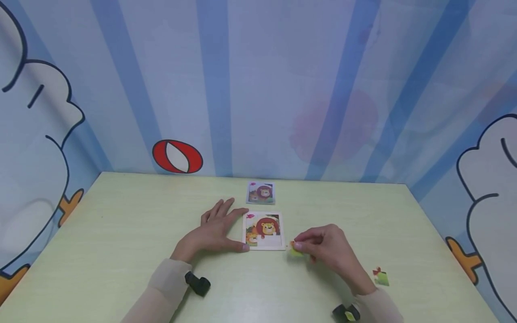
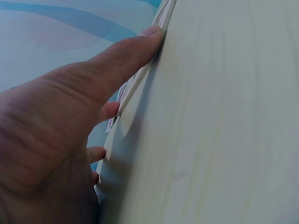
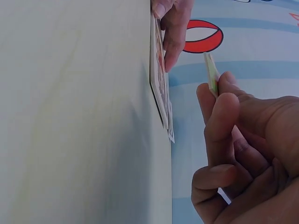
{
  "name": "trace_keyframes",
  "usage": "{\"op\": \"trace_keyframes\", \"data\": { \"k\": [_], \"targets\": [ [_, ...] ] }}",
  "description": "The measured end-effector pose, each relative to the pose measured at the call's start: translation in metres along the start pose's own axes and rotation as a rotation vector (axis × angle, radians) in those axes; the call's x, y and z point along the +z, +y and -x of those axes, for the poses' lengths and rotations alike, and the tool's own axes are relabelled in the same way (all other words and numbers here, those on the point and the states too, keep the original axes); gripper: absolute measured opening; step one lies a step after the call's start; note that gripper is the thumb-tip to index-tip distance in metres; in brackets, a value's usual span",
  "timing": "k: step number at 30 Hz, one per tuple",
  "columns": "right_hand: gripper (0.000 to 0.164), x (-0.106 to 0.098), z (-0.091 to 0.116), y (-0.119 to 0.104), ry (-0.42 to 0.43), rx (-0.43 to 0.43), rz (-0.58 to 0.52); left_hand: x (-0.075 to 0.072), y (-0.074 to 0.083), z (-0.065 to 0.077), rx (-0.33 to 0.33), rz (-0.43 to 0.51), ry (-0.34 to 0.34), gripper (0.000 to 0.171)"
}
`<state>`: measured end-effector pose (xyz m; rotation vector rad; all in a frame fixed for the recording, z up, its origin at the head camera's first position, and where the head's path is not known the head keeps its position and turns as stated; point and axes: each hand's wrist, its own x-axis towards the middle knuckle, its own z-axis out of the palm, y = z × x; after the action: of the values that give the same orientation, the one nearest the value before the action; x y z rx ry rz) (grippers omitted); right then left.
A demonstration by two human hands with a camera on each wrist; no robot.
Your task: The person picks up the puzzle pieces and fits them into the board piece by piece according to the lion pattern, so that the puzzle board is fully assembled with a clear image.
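Note:
A puzzle board (image 1: 269, 242) with a white border lies on the table, showing a lion and a smaller animal; its lower right part is bare white. My left hand (image 1: 212, 233) rests at its left side, fingers spread, thumb at the lower corner and index finger at the upper corner. In the left wrist view the thumb (image 2: 126, 58) presses along the board's edge. Just right of the board, my right hand (image 1: 329, 249) pinches a green puzzle piece (image 1: 296, 252) between thumb and fingers. The right wrist view shows this piece (image 3: 211, 77) edge-on, raised above the table.
Behind the board lies a picture card (image 1: 260, 193) with the same lion scene. Another puzzle piece (image 1: 381, 276), green with red, lies to the right of my right forearm. A printed blue curtain (image 1: 258, 89) stands along the table's back edge.

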<state>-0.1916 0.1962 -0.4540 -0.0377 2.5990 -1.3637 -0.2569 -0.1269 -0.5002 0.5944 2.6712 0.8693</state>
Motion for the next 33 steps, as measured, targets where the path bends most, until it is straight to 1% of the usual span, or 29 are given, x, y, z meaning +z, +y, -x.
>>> {"op": "trace_keyframes", "data": {
  "k": [4, 6, 11, 16, 26, 33],
  "targets": [
    [0.012, 0.003, -0.004, -0.002, 0.003, -0.027, -0.006, -0.001, 0.002, 0.001, -0.012, -0.001, -0.008, 0.102],
    [0.012, 0.005, -0.006, -0.005, 0.004, -0.036, -0.004, -0.002, 0.003, 0.002, -0.003, 0.003, -0.008, 0.102],
    [0.009, 0.011, -0.013, -0.011, -0.006, -0.014, 0.003, 0.002, -0.004, 0.000, 0.027, 0.013, 0.010, 0.104],
    [0.010, 0.017, -0.020, -0.015, -0.033, -0.002, -0.007, 0.004, -0.007, -0.002, 0.036, 0.004, 0.020, 0.105],
    [0.017, 0.023, -0.030, -0.018, -0.084, -0.072, -0.064, -0.003, 0.001, 0.003, 0.006, 0.017, -0.008, 0.102],
    [0.017, 0.029, -0.035, -0.018, -0.076, -0.069, -0.039, 0.001, -0.004, 0.000, 0.028, 0.004, 0.008, 0.104]
  ]
}}
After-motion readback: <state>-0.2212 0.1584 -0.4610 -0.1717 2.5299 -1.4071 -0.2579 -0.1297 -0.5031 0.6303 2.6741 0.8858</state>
